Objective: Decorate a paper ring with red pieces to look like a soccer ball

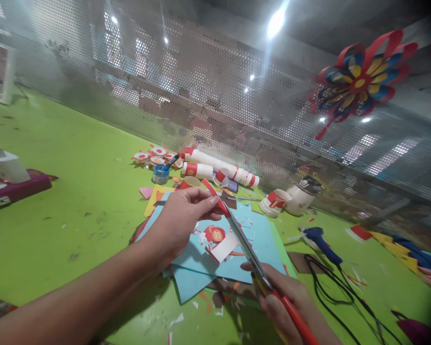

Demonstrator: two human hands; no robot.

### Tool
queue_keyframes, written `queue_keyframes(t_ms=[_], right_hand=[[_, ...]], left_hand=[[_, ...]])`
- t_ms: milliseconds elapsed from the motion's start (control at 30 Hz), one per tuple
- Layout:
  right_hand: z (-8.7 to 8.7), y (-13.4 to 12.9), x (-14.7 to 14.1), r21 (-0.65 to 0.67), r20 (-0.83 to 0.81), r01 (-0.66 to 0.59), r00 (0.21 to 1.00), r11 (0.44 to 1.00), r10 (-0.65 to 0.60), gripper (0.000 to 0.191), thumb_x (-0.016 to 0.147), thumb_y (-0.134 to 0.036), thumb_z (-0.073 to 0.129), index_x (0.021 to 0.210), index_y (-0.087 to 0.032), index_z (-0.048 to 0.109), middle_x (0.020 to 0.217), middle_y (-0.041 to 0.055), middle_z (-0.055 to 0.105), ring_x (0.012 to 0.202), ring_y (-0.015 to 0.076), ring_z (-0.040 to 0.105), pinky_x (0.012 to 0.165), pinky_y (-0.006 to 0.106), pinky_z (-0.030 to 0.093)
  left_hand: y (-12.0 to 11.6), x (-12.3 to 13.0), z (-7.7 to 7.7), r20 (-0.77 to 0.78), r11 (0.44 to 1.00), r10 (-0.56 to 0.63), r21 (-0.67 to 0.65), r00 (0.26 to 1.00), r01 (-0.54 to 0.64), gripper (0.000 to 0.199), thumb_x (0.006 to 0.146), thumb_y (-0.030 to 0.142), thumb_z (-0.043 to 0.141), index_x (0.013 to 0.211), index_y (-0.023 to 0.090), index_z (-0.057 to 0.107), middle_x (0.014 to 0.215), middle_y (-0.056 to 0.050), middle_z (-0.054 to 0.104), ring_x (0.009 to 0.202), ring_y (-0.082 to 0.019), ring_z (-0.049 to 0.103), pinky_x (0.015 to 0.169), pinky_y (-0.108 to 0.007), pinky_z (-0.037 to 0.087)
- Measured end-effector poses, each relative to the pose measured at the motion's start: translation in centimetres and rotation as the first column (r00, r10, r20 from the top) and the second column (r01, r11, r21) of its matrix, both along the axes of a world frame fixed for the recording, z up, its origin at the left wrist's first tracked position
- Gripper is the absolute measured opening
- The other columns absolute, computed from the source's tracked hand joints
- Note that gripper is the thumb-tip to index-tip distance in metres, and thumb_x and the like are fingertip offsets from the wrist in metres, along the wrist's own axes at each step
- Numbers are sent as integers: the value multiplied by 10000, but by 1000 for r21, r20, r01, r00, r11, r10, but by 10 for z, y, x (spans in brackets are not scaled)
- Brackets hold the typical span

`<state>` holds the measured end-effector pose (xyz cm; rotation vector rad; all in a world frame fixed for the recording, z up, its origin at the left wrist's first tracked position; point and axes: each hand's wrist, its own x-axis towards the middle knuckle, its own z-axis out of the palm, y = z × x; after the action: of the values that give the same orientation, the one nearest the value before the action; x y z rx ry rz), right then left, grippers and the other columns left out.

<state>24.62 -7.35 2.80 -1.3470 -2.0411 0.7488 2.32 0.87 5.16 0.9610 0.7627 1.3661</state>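
Observation:
Pinched between the fingers of my left hand (187, 215) is a narrow red paper strip (221, 205). My right hand (285, 302) grips the red handles of long metal scissors (246, 244), whose blade tips meet the lower end of the strip. Below both hands lie light blue sheets (267, 239), with a red paper piece bearing a gold emblem (214, 234), a white paper piece (224, 248) and small scraps on them. How far the blades are parted is too fine to tell.
Behind the sheets are a blue jar (161, 174), white-and-red paper tubes (197, 170), stacked paper cups (275, 202) and a kettle (303, 195). A blue glue gun (321, 244) with black cable lies right, a purple power strip (21, 188) left. A paper flower (361, 82) hangs upper right.

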Motion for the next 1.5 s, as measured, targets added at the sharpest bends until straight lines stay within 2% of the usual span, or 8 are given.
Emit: queue_keyframes(t_ms=[167, 367, 667, 1033, 1133, 1300, 1500], right_hand=[[2, -1, -1, 6, -8, -4, 1000, 1000, 4, 618, 870, -699, 425, 1096, -174, 659, 648, 9, 598, 602, 158, 544, 601, 239, 458], [4, 0, 0, 13, 11, -39, 999, 999, 39, 592, 878, -676, 424, 1082, -172, 660, 577, -11, 521, 538, 148, 479, 589, 250, 460], [5, -1, -1, 11, 48, 0, 999, 1000, -1, 666, 866, -727, 388, 1083, -161, 664, 625, 6, 594, 589, 158, 551, 577, 237, 439], [2, -4, -5, -23, -104, -6, 995, 1000, 4, 576, 866, -683, 471, 1090, -186, 656, 719, 50, 702, 666, 198, 647, 633, 250, 517], [2, -4, -5, -42, -95, -7, 995, 999, 3, 579, 865, -685, 471, 1099, -188, 655, 723, 41, 699, 625, 182, 630, 599, 242, 511], [4, -1, -3, 46, -20, -16, 1000, 999, 17, 575, 869, -681, 466, 1055, -181, 682, 673, 21, 672, 635, 186, 627, 625, 255, 506], [4, -1, -2, 77, 7, -17, 1000, 997, 16, 561, 875, -675, 462, 1051, -192, 686, 681, 15, 686, 617, 174, 635, 602, 229, 497]], left_hand=[[0, 0, 2, -9, 1000, 11, -8, 1000, -11, 149, 770, 220, 729, 689, 129, 642, 715, -18, 693, 617, -108, 643, 690, -260, 531], [0, 0, 2, -18, 1000, 9, 6, 1000, -9, 154, 771, 232, 728, 686, 131, 647, 757, -45, 713, 679, -135, 662, 739, -298, 533], [-2, -1, 5, -32, 1000, 16, -16, 999, -16, 151, 765, 215, 727, 675, 137, 635, 712, -33, 700, 614, -126, 644, 706, -294, 519], [-4, 0, 7, -71, 999, 44, -19, 997, -46, 133, 768, 208, 721, 690, 122, 656, 732, -59, 712, 597, -118, 627, 667, -269, 497], [-3, 0, 7, -65, 999, 39, -14, 997, -40, 132, 764, 211, 725, 691, 123, 660, 733, -58, 710, 600, -119, 628, 677, -273, 501], [-3, 0, 5, -54, 999, 44, -11, 998, -44, 132, 751, 219, 736, 690, 126, 664, 734, -58, 711, 604, -128, 637, 693, -294, 510], [-2, 1, 4, -52, 999, 41, -25, 998, -42, 134, 759, 220, 729, 699, 124, 657, 750, -58, 713, 611, -130, 647, 700, -295, 513]])
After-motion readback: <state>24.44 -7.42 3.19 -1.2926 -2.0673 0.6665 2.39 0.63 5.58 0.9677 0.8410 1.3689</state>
